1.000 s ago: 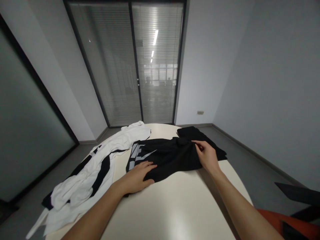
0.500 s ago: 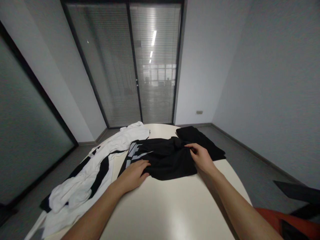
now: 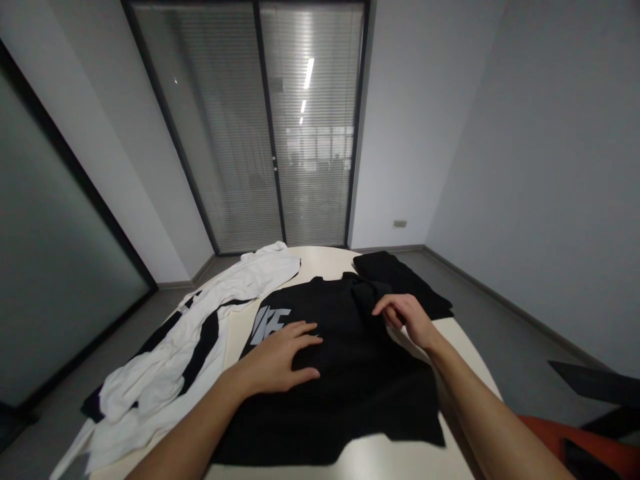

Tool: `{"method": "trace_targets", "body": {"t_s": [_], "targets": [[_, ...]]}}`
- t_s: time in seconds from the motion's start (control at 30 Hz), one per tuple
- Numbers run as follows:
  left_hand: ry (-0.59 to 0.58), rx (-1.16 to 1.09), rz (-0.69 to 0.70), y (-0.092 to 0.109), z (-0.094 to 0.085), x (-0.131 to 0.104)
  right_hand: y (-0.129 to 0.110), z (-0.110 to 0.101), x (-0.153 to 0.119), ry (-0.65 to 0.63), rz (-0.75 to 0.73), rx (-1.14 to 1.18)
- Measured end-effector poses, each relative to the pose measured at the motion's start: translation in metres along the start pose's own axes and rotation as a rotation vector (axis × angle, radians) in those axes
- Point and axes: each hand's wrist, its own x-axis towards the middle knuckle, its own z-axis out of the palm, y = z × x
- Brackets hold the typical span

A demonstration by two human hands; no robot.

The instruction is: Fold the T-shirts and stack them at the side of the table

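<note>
The pale tabletop [image 3: 327, 261] stood in front of you, with a rounded far edge. The black shirt [image 3: 345, 377] was the largest thing on it: it lay spread over the middle and reached towards your side, with a raised fold at its far right part. Along the left edge of the tabletop there was a heap of white clothes [image 3: 170, 363] with dark stripes, loosely laid. Near the far right edge lay a folded black garment [image 3: 403, 283], just beyond the shirt. Your left hand [image 3: 280, 357] was over the left part of the shirt, fingers apart, grasping nothing. Your right hand [image 3: 403, 317] was at the raised fold, fingers bent; I could not tell if they pinched the cloth. The smallest was the grey print [image 3: 267, 325], partly covered by your left hand.
</note>
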Motion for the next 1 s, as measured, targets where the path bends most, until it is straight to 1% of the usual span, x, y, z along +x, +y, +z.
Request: {"method": "trace_targets", "body": {"t_s": [0.07, 0.13, 0.23, 0.3, 0.37, 0.47, 0.53, 0.6, 0.63, 0.7, 0.73, 0.77, 0.83, 0.9, 0.93, 1.0], "targets": [[-0.093, 0.031, -0.048, -0.002, 0.005, 0.000, -0.004, 0.002, 0.002, 0.015, -0.038, -0.150], [-0.188, 0.055, -0.104, -0.003, 0.009, -0.001, -0.007, 0.005, 0.004, -0.020, -0.098, -0.318], [-0.245, 0.081, -0.155, 0.005, 0.011, -0.005, -0.006, 0.011, 0.007, -0.064, -0.161, -0.504], [-0.262, 0.095, -0.186, 0.015, 0.009, -0.009, -0.002, 0.015, 0.007, -0.061, -0.127, -0.579], [-0.236, 0.105, -0.190, 0.025, 0.005, -0.013, 0.002, 0.017, 0.007, -0.069, -0.024, -0.615], [-0.117, 0.081, -0.147, 0.033, -0.002, -0.013, 0.004, 0.018, 0.007, -0.143, 0.151, -0.657], [-0.070, 0.034, -0.111, 0.031, -0.006, -0.010, 0.000, 0.017, 0.007, -0.199, 0.220, -0.701], [-0.024, 0.008, -0.078, 0.022, -0.007, -0.005, -0.006, 0.016, 0.007, -0.246, 0.251, -0.752], [0.023, 0.022, -0.063, 0.016, -0.005, -0.003, -0.008, 0.016, 0.007, -0.280, 0.255, -0.766], [0.152, 0.096, -0.052, 0.003, 0.000, 0.000, -0.012, 0.016, 0.006, -0.350, 0.249, -0.763], [0.198, 0.140, -0.054, -0.003, 0.003, 0.002, -0.013, 0.016, 0.007, -0.366, 0.235, -0.758], [0.215, 0.172, -0.058, -0.009, 0.006, 0.002, -0.013, 0.017, 0.007, -0.359, 0.206, -0.759], [0.184, 0.204, -0.061, -0.016, 0.012, 0.003, -0.013, 0.019, 0.007, -0.275, 0.108, -0.786], [0.134, 0.210, -0.041, -0.016, 0.013, 0.003, -0.011, 0.021, 0.008, -0.177, -0.015, -0.788], [0.121, 0.209, -0.023, -0.014, 0.013, 0.003, -0.010, 0.022, 0.008, -0.157, -0.062, -0.766], [0.105, 0.188, 0.011, -0.008, 0.008, 0.003, -0.009, 0.024, 0.007, -0.179, -0.099, -0.710]]}}
